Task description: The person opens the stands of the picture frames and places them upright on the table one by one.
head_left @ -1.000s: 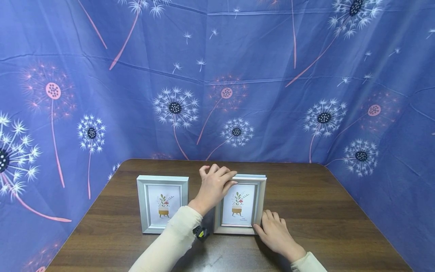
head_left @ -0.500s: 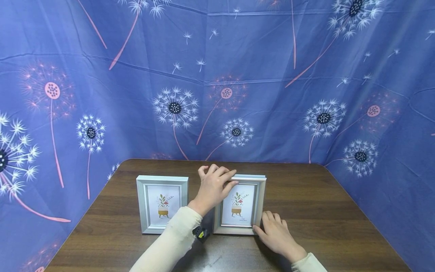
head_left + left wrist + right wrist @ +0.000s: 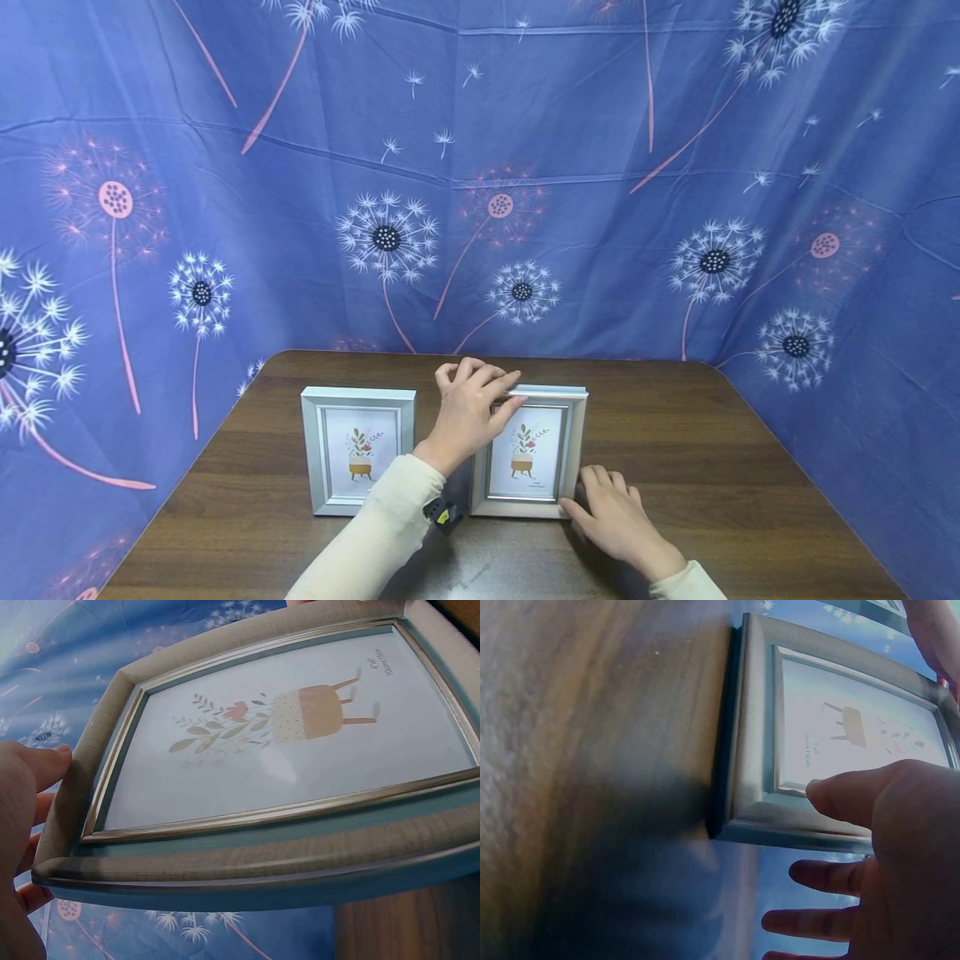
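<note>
A picture frame [image 3: 570, 450] with a beige border, holding a print of a flower pot on legs, stands upright on the table right of centre. My left hand [image 3: 468, 408] grips its top edge near the left corner, thumb [image 3: 49, 765] on the front and fingers behind. At the lower right corner my right hand [image 3: 615, 512] holds the frame, its thumb [image 3: 844, 796] on the front border and the other fingers along the side and behind. To the left stands a similar pale grey-green picture frame [image 3: 318, 458], its lower right corner partly covered by my left sleeve.
The brown wooden table [image 3: 712, 483] carries both frames. A blue curtain [image 3: 600, 217] with a dandelion print hangs behind and along both sides of it. A black wrist device [image 3: 444, 515] sits below my left wrist, close to the beige frame's lower left corner.
My right hand has shifted very slightly right and down. The left hand has moved a touch to the left on the top edge. Both frames stay in place.
</note>
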`<state>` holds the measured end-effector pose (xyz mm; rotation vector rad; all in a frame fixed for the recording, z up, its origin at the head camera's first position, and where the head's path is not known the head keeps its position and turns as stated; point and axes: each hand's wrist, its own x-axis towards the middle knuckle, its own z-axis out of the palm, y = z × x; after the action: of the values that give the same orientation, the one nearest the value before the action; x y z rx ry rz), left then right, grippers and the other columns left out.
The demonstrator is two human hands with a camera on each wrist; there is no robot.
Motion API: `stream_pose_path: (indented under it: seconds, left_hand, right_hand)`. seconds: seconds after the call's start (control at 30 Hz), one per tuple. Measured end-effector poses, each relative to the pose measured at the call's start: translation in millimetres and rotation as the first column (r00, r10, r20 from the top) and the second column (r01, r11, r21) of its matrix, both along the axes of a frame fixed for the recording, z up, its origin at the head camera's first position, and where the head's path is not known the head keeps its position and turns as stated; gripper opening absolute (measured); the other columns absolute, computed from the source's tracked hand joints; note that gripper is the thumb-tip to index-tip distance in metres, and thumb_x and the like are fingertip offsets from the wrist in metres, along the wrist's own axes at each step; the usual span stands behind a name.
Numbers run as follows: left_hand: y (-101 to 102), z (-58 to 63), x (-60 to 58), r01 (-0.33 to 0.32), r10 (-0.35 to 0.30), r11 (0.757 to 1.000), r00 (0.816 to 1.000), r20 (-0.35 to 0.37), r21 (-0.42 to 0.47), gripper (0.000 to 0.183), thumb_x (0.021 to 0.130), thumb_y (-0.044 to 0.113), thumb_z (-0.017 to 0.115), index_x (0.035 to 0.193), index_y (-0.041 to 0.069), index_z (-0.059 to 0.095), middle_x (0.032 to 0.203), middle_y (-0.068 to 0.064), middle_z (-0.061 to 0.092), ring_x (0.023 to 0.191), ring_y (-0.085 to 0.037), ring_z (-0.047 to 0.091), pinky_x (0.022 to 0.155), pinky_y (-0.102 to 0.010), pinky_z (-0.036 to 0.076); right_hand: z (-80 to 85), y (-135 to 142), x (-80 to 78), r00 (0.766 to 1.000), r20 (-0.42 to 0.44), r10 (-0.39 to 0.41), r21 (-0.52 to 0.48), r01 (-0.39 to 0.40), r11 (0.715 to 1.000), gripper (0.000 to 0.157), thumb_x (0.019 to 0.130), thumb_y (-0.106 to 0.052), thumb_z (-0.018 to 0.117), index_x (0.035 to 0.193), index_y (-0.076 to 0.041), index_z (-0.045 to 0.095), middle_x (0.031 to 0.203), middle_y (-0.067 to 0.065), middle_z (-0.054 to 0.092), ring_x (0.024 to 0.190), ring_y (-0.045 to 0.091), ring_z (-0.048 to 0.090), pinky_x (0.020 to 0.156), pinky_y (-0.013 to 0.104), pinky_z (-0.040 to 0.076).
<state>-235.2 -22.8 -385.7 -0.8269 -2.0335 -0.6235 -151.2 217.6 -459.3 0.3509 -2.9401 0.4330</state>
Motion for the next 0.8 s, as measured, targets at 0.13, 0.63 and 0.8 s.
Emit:
stream_pose_path:
  seconds: [0.13, 0.63, 0.8]
  left_hand:
    - [-1, 2.7, 1.1, -0.002, 0.002, 1.0, 1.0, 0.0, 0.003, 0.035, 0.085, 0.034, 0.078, 0.113, 0.013, 0.076, 0.103, 0.001, 0.07, 0.102, -0.021, 0.053, 0.093, -0.057, 0.026]
    - [-11, 15.1, 12.6, 0.005, -0.003, 0.999, 0.999, -0.033, 0.038, 0.031, 0.086, 0.028, 0.078, 0.113, 0.013, 0.076, 0.104, 0.0, 0.069, 0.106, -0.025, 0.051, 0.091, -0.059, 0.023]
    - [-16, 15.0, 16.5, -0.006, 0.006, 0.999, 1.0, -0.019, 0.05, 0.033, 0.086, 0.026, 0.077, 0.115, 0.013, 0.075, 0.106, -0.001, 0.068, 0.11, -0.027, 0.051, 0.093, -0.059, 0.021]
  right_hand:
    - [5.7, 3, 0.3, 1.0, -0.003, -0.008, -0.028, 0.008, 1.0, 0.041, 0.093, -0.041, 0.065, 0.115, -0.006, 0.059, 0.118, 0.009, 0.059, 0.108, 0.037, 0.053, 0.08, 0.055, 0.043]
    - [27.6, 13, -3.2, 0.987, -0.158, -0.031, -0.119, 0.012, 0.993, 0.04, 0.094, -0.032, 0.065, 0.121, -0.002, 0.057, 0.12, 0.013, 0.059, 0.113, 0.045, 0.051, 0.082, 0.062, 0.039]
    - [32.9, 14, -6.1, 0.972, -0.23, -0.041, -0.167, 0.002, 0.986, 0.044, 0.095, -0.028, 0.064, 0.126, 0.002, 0.053, 0.127, 0.023, 0.055, 0.118, 0.048, 0.047, 0.086, 0.063, 0.036]
